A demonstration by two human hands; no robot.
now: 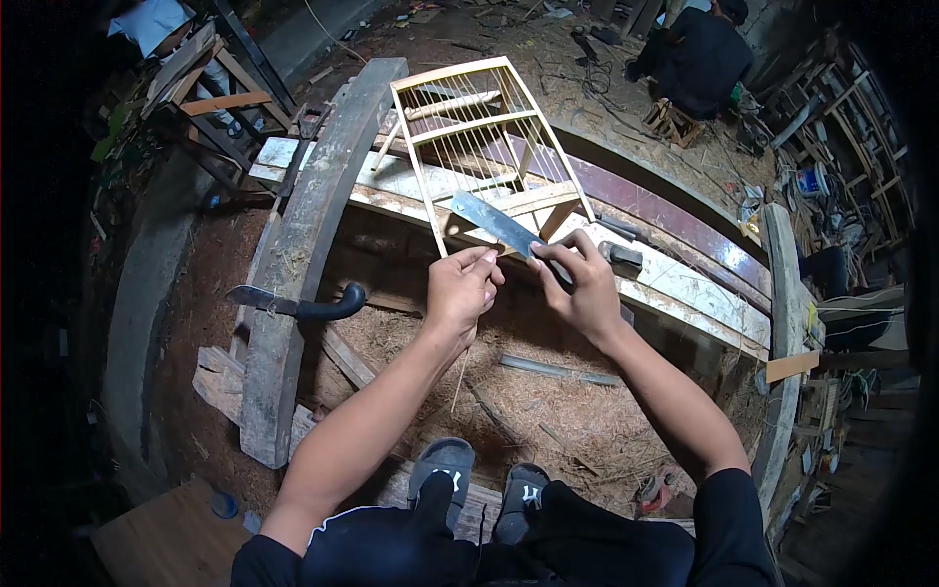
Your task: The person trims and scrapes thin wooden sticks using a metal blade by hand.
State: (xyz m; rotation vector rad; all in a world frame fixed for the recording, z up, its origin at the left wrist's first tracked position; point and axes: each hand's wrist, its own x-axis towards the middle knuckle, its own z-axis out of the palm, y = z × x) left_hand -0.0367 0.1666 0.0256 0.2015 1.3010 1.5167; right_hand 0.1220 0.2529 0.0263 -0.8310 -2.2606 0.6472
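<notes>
My right hand (pixel 584 284) is closed around the handle of a knife with a broad grey blade (pixel 494 225), which points up and left. My left hand (pixel 460 292) pinches a thin bamboo stick (pixel 460 380), whose lower part hangs below the fist. The blade lies close to my left fingertips; whether it touches the stick I cannot tell. Just beyond both hands, a light wooden frame with thin parallel bars (pixel 476 128), like part of a birdcage, leans on the bench (pixel 685 293). Right of my right hand lies a dark, blocky tool (pixel 622 256), possibly a hammer.
A thick wooden beam (pixel 328 186) crosses the bench at left, bearing a knife with a curved black handle (pixel 333 303). A saw (pixel 301 147) rests beside it. Shavings cover the ground, with a metal strip (pixel 558 371). A person in dark clothes (pixel 699 59) crouches at the back right.
</notes>
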